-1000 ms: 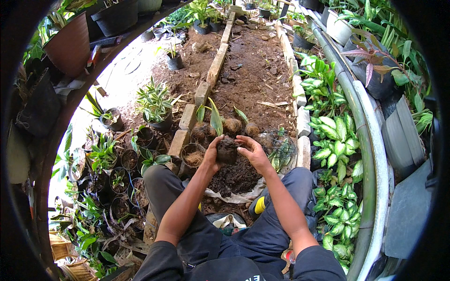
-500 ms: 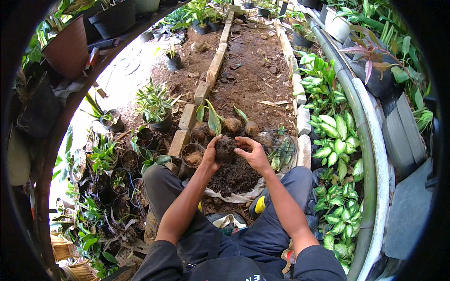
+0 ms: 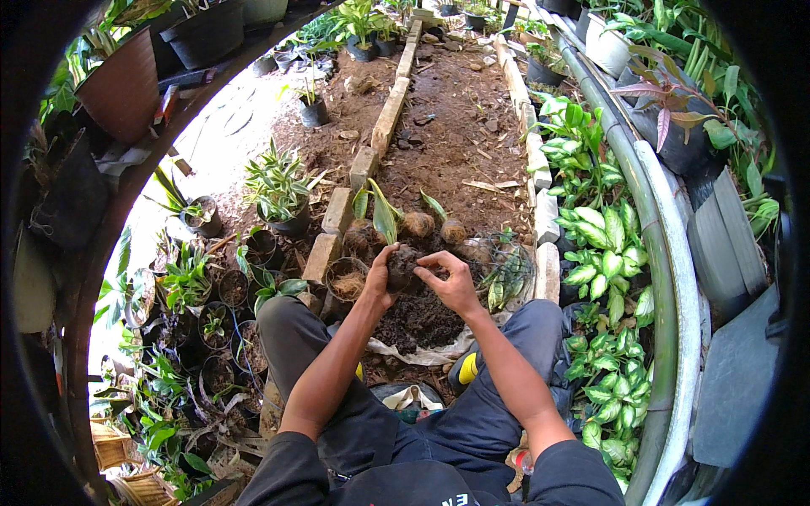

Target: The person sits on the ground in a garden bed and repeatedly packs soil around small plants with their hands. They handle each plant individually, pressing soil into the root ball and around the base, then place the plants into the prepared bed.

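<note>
A dark, rounded clump of soil (image 3: 404, 267) rests in my left hand (image 3: 380, 274), whose fingers curve around its left side. My right hand (image 3: 453, 282) is at the clump's right side, its thumb and fingertips pinched together against it. Whatever lies between those fingertips is too small to make out. A pointed green leaf with pale edges (image 3: 385, 218) stands just above my left fingers; whether it grows from the clump is hidden. Below both hands, loose dark soil (image 3: 419, 320) lies heaped on a whitish sheet (image 3: 413, 356) between my knees.
Beyond my hands sit several fibrous brown balls (image 3: 418, 224), some with leaves. A pot of brown fibre (image 3: 347, 279) stands left. Brick edging (image 3: 339, 210) borders the soil bed. Potted plants (image 3: 285, 198) crowd the left; leafy plants (image 3: 609, 244) and a bamboo rail (image 3: 661, 253) line the right.
My right hand has shifted slightly left across the clump, and its spread fingers have drawn together into a pinch. My left hand stays around the clump.
</note>
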### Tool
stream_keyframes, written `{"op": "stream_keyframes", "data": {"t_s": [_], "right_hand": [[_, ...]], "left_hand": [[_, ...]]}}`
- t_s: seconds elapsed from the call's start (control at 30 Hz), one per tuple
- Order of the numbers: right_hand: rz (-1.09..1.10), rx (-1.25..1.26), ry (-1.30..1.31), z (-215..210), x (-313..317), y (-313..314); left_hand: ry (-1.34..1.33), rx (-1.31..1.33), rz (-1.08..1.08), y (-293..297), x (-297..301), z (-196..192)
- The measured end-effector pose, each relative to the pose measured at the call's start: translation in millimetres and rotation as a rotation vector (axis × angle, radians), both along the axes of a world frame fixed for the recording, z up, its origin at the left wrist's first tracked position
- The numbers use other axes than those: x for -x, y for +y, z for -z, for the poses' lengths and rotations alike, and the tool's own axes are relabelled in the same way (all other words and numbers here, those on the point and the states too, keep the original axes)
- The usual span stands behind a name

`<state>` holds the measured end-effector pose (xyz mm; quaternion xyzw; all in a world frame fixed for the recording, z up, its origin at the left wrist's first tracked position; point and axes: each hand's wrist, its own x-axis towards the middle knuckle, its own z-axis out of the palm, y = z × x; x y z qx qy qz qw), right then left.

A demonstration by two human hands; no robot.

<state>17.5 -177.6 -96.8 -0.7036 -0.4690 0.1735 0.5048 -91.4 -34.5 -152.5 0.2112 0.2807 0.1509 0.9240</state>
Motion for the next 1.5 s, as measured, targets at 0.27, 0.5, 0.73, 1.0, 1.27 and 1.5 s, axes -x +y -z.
{"op": "stream_keyframes", "data": {"t_s": [0.27,0.5,0.73,1.0,1.27,1.5], "right_hand": [[0.195,-0.118,0.513,29.7,6.3,20.3],[0.136,-0.084,0.82,47.3,18.6,27.8],[0.148,-0.031,1.296,62.5,10.4,26.8],[-0.073,-0.215,1.841,58.1,-28.7,19.4],[-0.069,-0.291,1.838,52.8,-28.8,19.8],[-0.128,-0.234,1.744,65.9,-20.1,19.1]], "left_hand": [[0.109,-0.073,0.008,-20.1,-5.3,-9.6],[0.192,-0.208,0.013,-30.9,-11.3,-9.9],[0.326,-0.164,-0.013,-39.9,-9.7,-33.5],[0.352,-0.533,0.182,-17.9,-17.2,-32.6],[0.367,-2.085,-0.081,-34.4,-11.9,-39.4],[0.116,-2.122,-0.263,-44.9,-23.1,-21.7]]}}
